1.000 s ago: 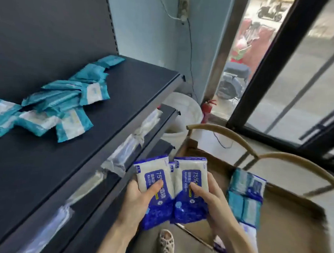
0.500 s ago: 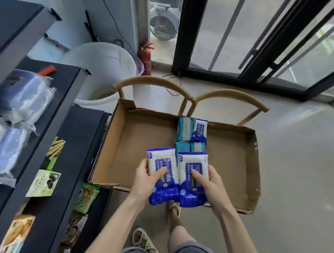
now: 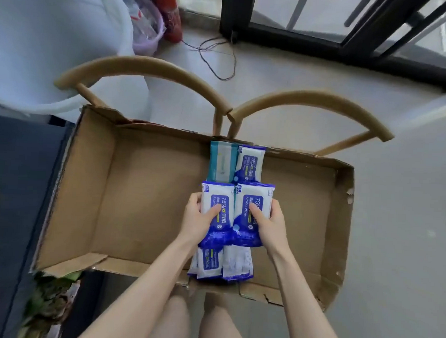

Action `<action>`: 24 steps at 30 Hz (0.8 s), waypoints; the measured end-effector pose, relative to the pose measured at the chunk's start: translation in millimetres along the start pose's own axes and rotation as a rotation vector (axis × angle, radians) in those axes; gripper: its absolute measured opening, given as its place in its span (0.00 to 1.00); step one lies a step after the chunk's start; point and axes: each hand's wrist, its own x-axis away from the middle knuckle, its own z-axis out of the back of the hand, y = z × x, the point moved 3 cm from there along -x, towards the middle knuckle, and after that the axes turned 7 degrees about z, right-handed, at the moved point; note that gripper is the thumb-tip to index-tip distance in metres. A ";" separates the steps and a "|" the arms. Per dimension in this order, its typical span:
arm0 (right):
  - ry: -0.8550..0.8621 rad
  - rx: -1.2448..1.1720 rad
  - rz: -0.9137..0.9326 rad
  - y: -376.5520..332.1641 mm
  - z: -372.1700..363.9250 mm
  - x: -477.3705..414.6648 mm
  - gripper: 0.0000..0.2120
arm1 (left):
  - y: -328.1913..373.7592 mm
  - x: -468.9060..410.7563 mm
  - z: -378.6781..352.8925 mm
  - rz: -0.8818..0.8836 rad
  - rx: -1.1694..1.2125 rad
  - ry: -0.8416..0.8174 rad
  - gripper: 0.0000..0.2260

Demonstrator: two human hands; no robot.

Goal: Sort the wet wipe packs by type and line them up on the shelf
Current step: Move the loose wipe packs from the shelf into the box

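Over the open cardboard box [image 3: 149, 186], my left hand [image 3: 198, 220] grips a blue-and-white 75% alcohol wipe pack [image 3: 216, 201]. A matching pack [image 3: 256, 201] is held by my right hand [image 3: 270, 224], side by side with the first. Behind them in the box lie a teal pack [image 3: 221, 161] and another blue alcohol pack [image 3: 250, 163]. Under my wrists, at the box's near wall, two more blue-and-white packs [image 3: 221, 263] lie flat. The shelf with the sorted packs is out of view.
The box rests on two wooden chairs with curved backs [image 3: 154, 68]. A dark shelf unit [image 3: 14, 185] with snack packets stands at the left. A white bucket [image 3: 56, 41], a red fire extinguisher [image 3: 170, 15] and a loose cable lie on the floor beyond; glass doors at the back.
My view has swung from the upper shelf with the teal packs down to the box. Both hands carried the two blue packs along and now hold them low inside the box.
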 end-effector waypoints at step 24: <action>-0.072 0.503 0.170 59.0 -9.5 -183.8 0.33 | 8.5 -182.7 -50.4 -0.314 -0.355 0.035 0.35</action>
